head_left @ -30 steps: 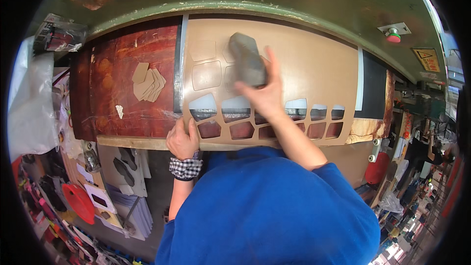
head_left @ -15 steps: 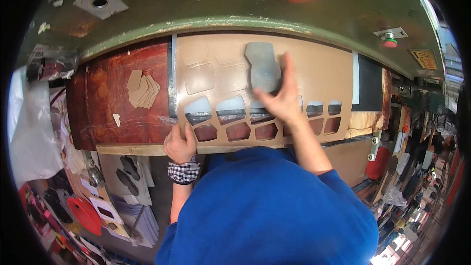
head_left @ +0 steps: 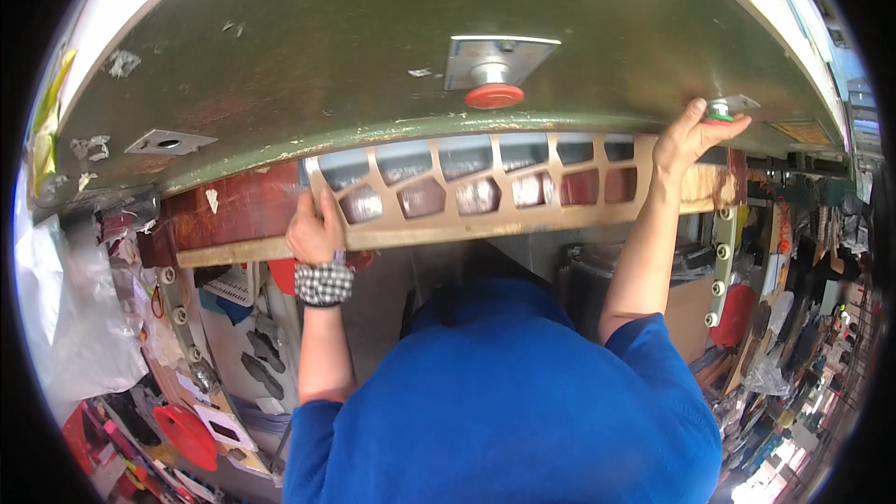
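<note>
My right hand (head_left: 695, 135) is raised to a green push button (head_left: 719, 116) on the front of the green machine. Its fingers are stretched out and its thumb is apart, touching the button. Down at the left, my left hand (head_left: 315, 231) grips the near left corner of a tan sheet (head_left: 411, 229), thumb against its edge. Two rows of cut-out openings run along the sheet's near part. The machine's overhanging body hides the far part of the sheet, and the grey cutting die is out of sight.
The green machine body (head_left: 327, 65) hangs over the table and carries a red mushroom button (head_left: 494, 96). A dark red board (head_left: 243, 201) lies left of the sheet, behind a wooden front edge (head_left: 238, 250). Clear plastic bags (head_left: 75, 317) hang at the left.
My right hand has left the grey die and moved right and up to the green button. The machine now covers more of the sheet in view. My left hand stays at the sheet's corner.
</note>
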A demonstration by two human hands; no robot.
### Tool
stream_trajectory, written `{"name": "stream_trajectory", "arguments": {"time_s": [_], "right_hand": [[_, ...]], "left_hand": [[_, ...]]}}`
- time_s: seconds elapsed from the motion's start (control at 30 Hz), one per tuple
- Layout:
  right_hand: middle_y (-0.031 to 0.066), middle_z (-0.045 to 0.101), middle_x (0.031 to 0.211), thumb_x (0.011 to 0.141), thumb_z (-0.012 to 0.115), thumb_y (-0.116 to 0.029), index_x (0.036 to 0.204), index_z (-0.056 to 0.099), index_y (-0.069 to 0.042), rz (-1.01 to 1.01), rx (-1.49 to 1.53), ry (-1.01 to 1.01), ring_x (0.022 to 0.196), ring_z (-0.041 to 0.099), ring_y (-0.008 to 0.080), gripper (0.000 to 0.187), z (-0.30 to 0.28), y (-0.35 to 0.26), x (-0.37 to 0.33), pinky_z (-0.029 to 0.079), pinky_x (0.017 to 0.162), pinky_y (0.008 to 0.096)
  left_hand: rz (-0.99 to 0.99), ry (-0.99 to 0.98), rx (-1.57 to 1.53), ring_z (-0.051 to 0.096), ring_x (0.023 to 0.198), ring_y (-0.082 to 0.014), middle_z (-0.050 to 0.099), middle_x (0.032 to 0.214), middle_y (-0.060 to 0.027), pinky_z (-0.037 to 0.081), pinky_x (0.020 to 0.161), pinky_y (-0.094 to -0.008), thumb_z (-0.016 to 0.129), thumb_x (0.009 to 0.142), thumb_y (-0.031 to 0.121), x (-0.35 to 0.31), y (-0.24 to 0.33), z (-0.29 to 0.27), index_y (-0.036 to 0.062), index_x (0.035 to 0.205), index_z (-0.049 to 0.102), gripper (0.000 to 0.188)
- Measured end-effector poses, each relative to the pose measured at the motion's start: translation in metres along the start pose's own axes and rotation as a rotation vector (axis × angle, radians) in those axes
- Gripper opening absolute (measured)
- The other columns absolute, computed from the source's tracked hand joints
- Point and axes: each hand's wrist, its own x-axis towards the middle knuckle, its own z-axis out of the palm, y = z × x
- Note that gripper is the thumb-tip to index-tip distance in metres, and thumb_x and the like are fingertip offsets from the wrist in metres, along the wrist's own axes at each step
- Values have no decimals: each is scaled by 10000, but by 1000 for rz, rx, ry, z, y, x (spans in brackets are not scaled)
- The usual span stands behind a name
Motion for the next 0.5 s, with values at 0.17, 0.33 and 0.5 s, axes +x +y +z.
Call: {"name": "stream_trajectory", "arguments": {"time_s": [0.17, 0.33, 0.5], "right_hand": [[339, 209, 1513, 899, 651, -412, 1486, 82, 109, -23, -362, -94, 1429, 238, 402, 969, -35, 55, -34, 219, 1162, 474], [135, 701, 821, 920, 653, -258, 1076, 633, 78, 457, 9, -263, 752, 654, 176, 371, -69, 135, -98, 519, 748, 310], [146, 698, 787, 933, 638, -257, 928, 683, 56, 428, -42, -426, 721, 623, 158, 316, -102, 154, -102, 490, 710, 305]], "left_hand": [[-66, -13, -90, 644, 658, -404, 659, 705, -192, 488, 582, -484, 570, 947, 414, 4, -14, 8, 84, 896, 663, 347], [-52, 94, -256, 626, 602, -205, 655, 678, -130, 484, 592, -339, 588, 964, 370, -11, -23, 14, 46, 904, 671, 340], [-105, 35, -263, 620, 597, -319, 621, 662, -179, 466, 570, -404, 610, 947, 311, -33, -29, 4, 38, 835, 629, 296]]}}
